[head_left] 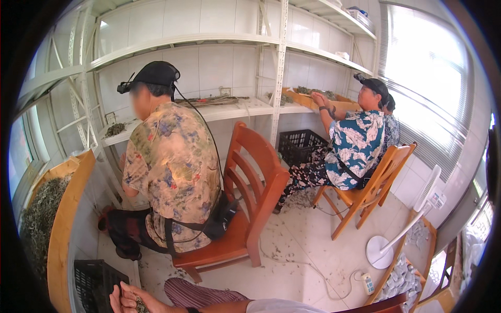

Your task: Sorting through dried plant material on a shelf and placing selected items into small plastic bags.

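Note:
At the lower left edge, my right hand (125,301) is cupped with its fingers curled around a small clump of dried greenish plant (141,307). Its forearm comes in from the right along the bottom edge, with a dark band at the wrist. The hand is over the near side of a black plastic crate (102,275), whose inside is mostly dark. I cannot make out my left hand. My knee, in striped purple cloth (195,293), is beside the right forearm.
A wooden-edged bin (73,208) of dried plant stands left. One person (172,161) sits ahead on a red-brown chair (261,156); others sit near the window, one handling plants over a tray (344,104). A white fan (380,251), cable and power strip (368,284) lie right.

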